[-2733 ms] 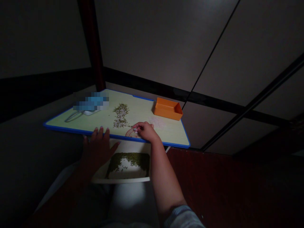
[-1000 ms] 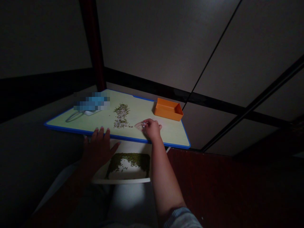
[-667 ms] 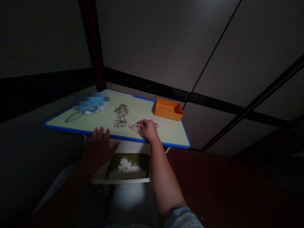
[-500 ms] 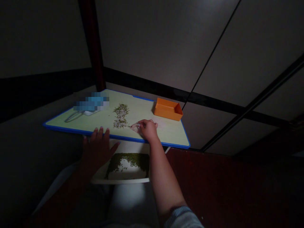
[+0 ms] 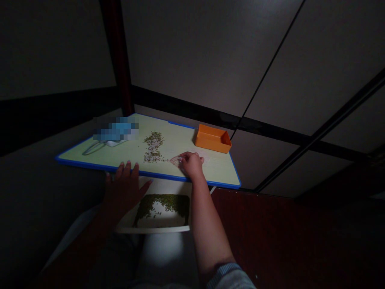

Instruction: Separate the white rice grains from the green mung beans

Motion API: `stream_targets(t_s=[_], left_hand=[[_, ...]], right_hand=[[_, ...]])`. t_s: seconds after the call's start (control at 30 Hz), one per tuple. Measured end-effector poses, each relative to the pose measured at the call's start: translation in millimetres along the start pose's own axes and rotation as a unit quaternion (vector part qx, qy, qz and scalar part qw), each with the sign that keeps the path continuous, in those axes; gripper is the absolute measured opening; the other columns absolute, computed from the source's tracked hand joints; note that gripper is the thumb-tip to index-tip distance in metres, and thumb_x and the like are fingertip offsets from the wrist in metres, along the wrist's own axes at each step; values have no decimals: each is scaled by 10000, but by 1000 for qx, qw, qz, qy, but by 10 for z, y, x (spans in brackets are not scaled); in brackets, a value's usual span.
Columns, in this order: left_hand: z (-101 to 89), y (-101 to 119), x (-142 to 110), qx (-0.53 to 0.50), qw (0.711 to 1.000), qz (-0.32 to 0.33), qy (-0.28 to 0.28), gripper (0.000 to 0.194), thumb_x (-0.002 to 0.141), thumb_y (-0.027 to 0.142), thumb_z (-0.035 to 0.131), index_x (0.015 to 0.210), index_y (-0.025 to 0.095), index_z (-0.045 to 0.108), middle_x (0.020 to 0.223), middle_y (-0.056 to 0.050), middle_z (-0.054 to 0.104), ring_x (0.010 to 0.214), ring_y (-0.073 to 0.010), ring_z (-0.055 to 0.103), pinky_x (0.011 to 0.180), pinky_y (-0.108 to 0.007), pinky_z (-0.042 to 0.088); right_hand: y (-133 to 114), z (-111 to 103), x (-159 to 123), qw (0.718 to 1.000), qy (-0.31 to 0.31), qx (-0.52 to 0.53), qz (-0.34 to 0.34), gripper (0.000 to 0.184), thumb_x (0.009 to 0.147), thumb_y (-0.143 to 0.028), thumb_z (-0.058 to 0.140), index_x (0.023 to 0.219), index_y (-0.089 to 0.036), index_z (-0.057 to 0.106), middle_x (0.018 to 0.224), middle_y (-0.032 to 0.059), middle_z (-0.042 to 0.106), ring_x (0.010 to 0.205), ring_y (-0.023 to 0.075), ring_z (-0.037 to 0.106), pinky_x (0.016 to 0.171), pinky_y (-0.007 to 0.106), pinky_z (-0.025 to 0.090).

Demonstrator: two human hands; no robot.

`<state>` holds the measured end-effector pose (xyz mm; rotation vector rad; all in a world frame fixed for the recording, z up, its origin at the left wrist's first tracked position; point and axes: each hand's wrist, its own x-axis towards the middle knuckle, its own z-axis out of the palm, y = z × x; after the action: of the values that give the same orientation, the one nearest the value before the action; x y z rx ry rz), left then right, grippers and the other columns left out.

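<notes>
My right hand (image 5: 193, 163) is closed with a pinch on a flat, pale, wedge-shaped piece (image 5: 174, 161), whose exact kind I cannot make out. The piece lies against the table top (image 5: 180, 138), to the right of a patch of small green and pale seed-like bits (image 5: 153, 146). A few loose bits trail between the patch and the piece. My left hand (image 5: 124, 188) is open, fingers spread, with fingertips at the table's blue front edge. Below that edge, between my arms, a whitish tray (image 5: 153, 230) holds many green seed-like bits (image 5: 167, 200).
An orange open box (image 5: 210, 144) stands at the table's back right corner. At the left is a blurred-out blue item (image 5: 116, 129) with a looped cord or handle (image 5: 92, 148). Panelled walls (image 5: 195, 60) rise close behind the table. Reddish floor (image 5: 240, 224) shows at the right.
My right hand has slid a little to the right along the table, and the wedge-shaped piece has moved with it. My left hand stays in place.
</notes>
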<state>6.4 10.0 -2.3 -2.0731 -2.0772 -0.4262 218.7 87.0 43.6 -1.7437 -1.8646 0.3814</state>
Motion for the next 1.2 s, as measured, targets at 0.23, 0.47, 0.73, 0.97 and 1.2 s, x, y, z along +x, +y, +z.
stream_targets(t_s=[0.23, 0.47, 0.73, 0.97, 1.2], left_hand=[[25, -11, -2, 3, 1000, 0, 5, 742, 862, 552, 272, 1409, 54, 340, 1534, -270, 354, 1452, -393, 271, 1129, -652, 247], [51, -8, 8, 6, 1000, 1, 17, 750, 851, 546, 274, 1401, 44, 366, 1529, -272, 361, 1446, -405, 283, 1120, -666, 248], [57, -5, 10, 8, 1000, 3, 21, 753, 854, 545, 261, 1401, 38, 363, 1524, -274, 370, 1441, -409, 291, 1112, -666, 261], [78, -25, 14, 9, 1000, 1, 16, 764, 850, 565, 270, 1407, 48, 351, 1534, -271, 354, 1452, -402, 271, 1125, -662, 244], [45, -10, 11, -3, 1000, 0, 9, 766, 847, 566, 273, 1401, 45, 359, 1531, -272, 357, 1449, -408, 275, 1120, -673, 246]], right_hand=[[18, -10, 0, 999, 33, 28, 12, 240, 879, -218, 546, 1056, -245, 707, 1072, 51, 734, 1134, 241, 534, 958, 420, 286], [16, 7, 5, 999, 39, 15, 27, 244, 883, -196, 534, 1038, -249, 715, 1109, 44, 731, 1143, 234, 533, 940, 400, 286], [5, -13, -10, 999, 32, 17, 12, 229, 882, -221, 556, 1044, -256, 714, 1061, 37, 740, 1131, 235, 538, 936, 401, 285], [6, -14, -15, 999, 31, 15, 9, 209, 885, -234, 562, 1027, -251, 715, 1066, 34, 740, 1131, 240, 540, 938, 408, 281], [7, -7, -12, 1000, 20, 17, -5, 226, 876, -211, 554, 1030, -262, 712, 1042, 30, 742, 1121, 229, 545, 939, 405, 281]])
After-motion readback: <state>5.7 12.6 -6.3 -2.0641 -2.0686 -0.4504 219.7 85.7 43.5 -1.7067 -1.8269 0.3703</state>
